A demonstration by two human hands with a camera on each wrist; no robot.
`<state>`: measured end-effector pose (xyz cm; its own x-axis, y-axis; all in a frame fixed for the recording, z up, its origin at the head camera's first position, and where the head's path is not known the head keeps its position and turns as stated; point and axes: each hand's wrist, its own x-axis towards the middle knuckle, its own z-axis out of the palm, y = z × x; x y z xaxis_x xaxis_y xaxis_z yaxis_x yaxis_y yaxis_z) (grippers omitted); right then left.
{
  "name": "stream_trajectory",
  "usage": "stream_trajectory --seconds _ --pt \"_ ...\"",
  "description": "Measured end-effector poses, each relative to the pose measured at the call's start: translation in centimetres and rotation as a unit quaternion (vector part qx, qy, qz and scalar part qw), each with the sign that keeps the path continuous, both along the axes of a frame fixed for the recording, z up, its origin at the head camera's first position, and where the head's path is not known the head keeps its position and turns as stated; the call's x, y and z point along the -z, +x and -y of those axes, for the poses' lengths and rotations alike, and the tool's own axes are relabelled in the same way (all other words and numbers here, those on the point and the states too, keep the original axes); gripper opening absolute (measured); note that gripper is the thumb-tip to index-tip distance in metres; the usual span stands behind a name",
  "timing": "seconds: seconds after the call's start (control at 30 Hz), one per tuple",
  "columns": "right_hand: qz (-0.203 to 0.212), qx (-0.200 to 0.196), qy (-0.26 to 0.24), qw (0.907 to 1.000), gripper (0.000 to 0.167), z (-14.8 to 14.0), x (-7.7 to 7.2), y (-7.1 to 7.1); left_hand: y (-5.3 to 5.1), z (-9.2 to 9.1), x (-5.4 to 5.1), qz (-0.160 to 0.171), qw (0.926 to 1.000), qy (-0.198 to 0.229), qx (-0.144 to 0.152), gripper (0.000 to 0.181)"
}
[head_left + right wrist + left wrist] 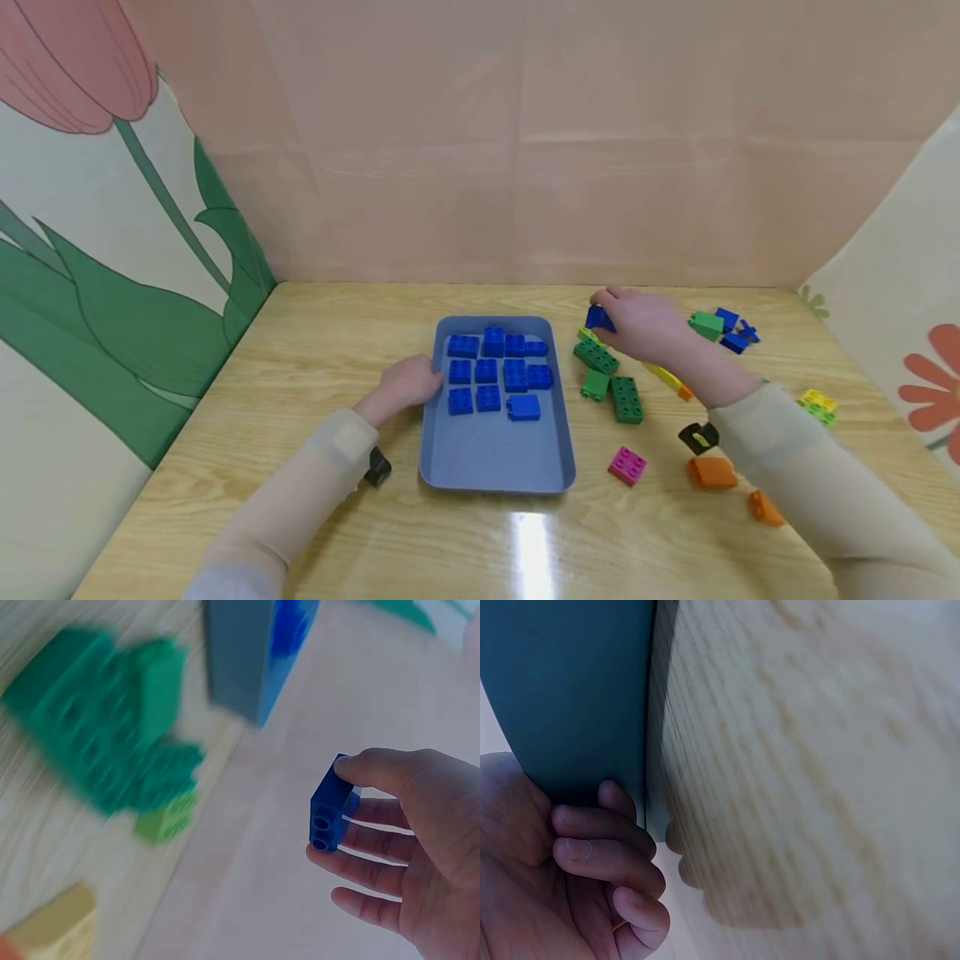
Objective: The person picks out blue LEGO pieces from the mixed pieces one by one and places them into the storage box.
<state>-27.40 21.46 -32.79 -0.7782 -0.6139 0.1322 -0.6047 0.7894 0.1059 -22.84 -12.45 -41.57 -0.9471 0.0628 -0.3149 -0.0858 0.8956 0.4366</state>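
Observation:
A blue toy brick (330, 806) is pinched between the thumb and fingers of my right hand (641, 325), raised over the green bricks to the right of the tray. Its studs show in the right wrist view. At the left wall of the blue-grey tray (495, 467), my left hand (405, 382) holds the rim, with curled fingers (607, 859) against the outer side; its thumb is mostly hidden. Inside the tray, several blue bricks (487, 371) sit in rough rows toward the far end.
Green bricks (626, 400), a pink brick (627, 466) and orange pieces (712, 472) lie right of the tray. Farther right are blue pieces (735, 342) and a yellow brick (817, 397). A black piece (378, 467) is by the left forearm. A pink wall (480, 167) stands behind the table.

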Motion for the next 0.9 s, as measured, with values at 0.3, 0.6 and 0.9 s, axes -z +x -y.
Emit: stream_trajectory --seconds 0.3,0.6,0.9 --pt "-0.036 -0.098 -0.002 0.9946 0.043 5.4 -0.7 2.9 -0.2 -0.1 0.2 -0.006 1.0000 0.000 0.006 0.034" --pt "0.002 -0.187 0.016 0.9822 0.044 10.0 0.0 5.7 -0.4 -0.2 0.3 0.000 1.0000 -0.003 0.004 0.034" --pt "0.021 -0.266 0.043 0.9628 0.040 13.6 1.4 7.4 -0.2 -0.1 0.2 -0.009 0.9997 -0.021 0.005 0.033"
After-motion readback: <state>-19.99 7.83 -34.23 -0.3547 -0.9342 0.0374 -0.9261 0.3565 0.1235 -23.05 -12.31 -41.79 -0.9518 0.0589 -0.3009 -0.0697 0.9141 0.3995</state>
